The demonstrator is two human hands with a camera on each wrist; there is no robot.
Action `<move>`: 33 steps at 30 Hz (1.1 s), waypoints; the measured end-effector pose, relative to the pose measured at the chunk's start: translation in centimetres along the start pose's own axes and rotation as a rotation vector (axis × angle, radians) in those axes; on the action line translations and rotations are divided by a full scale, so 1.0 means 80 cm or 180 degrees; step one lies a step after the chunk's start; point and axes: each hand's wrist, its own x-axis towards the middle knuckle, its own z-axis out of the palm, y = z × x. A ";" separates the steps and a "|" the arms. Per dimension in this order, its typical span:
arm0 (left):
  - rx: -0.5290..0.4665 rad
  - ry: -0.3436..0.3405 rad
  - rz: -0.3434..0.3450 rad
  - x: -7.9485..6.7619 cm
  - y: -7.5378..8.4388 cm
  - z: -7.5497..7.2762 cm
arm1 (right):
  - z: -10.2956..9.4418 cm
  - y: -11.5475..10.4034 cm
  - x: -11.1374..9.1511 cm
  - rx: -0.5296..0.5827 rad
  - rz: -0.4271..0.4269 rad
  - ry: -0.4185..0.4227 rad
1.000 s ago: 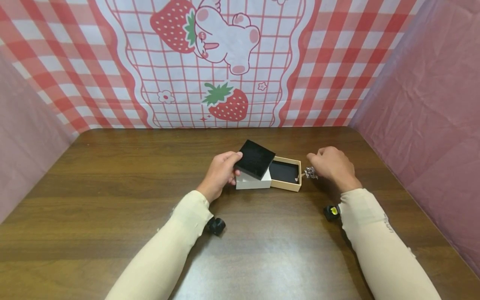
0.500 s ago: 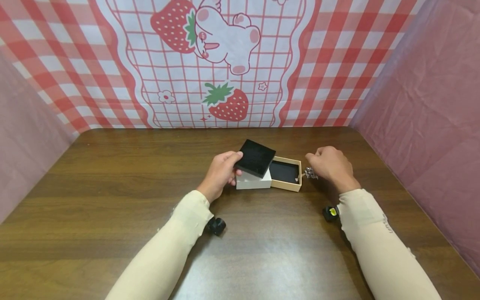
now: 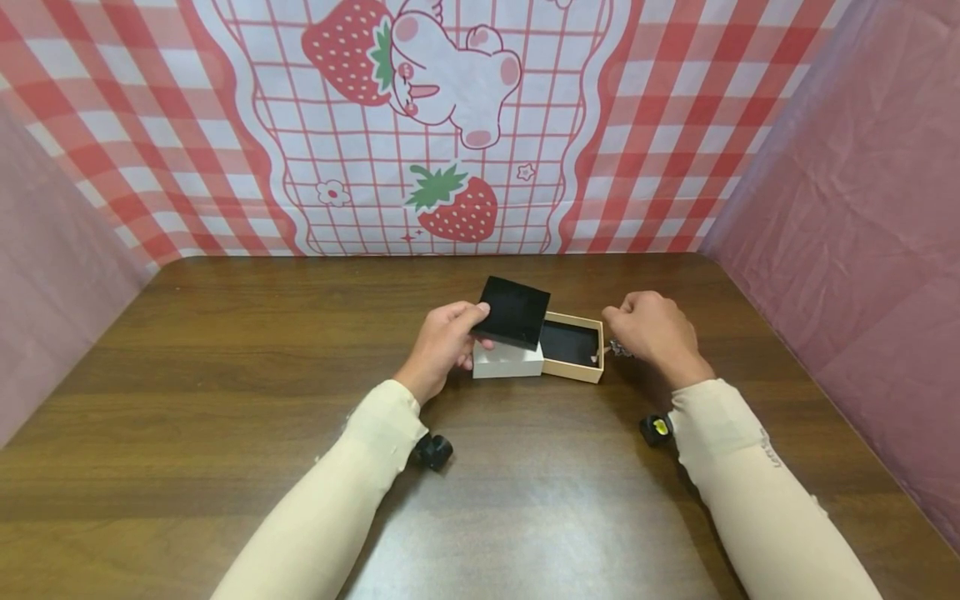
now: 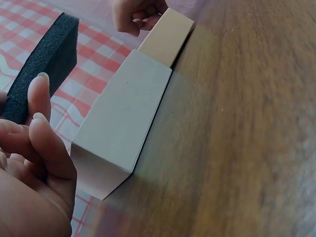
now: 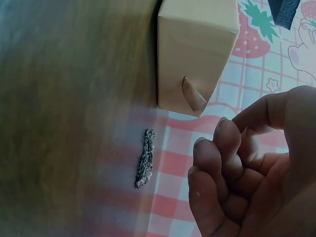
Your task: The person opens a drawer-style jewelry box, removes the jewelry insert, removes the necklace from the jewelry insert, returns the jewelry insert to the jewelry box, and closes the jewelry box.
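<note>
My left hand (image 3: pixel 441 346) pinches a square black foam pad (image 3: pixel 514 312) between thumb and fingers, raised and tilted over a white box sleeve (image 3: pixel 507 362). A tan drawer (image 3: pixel 573 372) with a black inside sticks out of the sleeve's right end. On the drawer's end wall is a small ribbon tab (image 5: pixel 193 96). Beside that end, a crumpled silvery chain-like piece (image 5: pixel 145 159) lies on the table, partly covered by the hand in the head view. Just above it hovers my right hand (image 3: pixel 654 327); its fingers are loosely curled, with nothing visible between them in the right wrist view.
The brown wooden table (image 3: pixel 225 400) extends around the box. A red-and-white checked cloth with strawberries (image 3: pixel 457 208) hangs behind it, and pink cloth (image 3: pixel 840 208) hangs at the sides. Each wrist bears a small black camera (image 3: pixel 432 452).
My right hand has shifted slightly left, closer to the drawer's end, and covers more of the silvery piece. The foam pad in my left hand has turned a little and tilted up.
</note>
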 end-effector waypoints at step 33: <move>0.0211 -0.0190 0.0014 0.000 0.000 0.000 | 0.019 -0.020 -0.004 0.0775 -0.0694 0.0628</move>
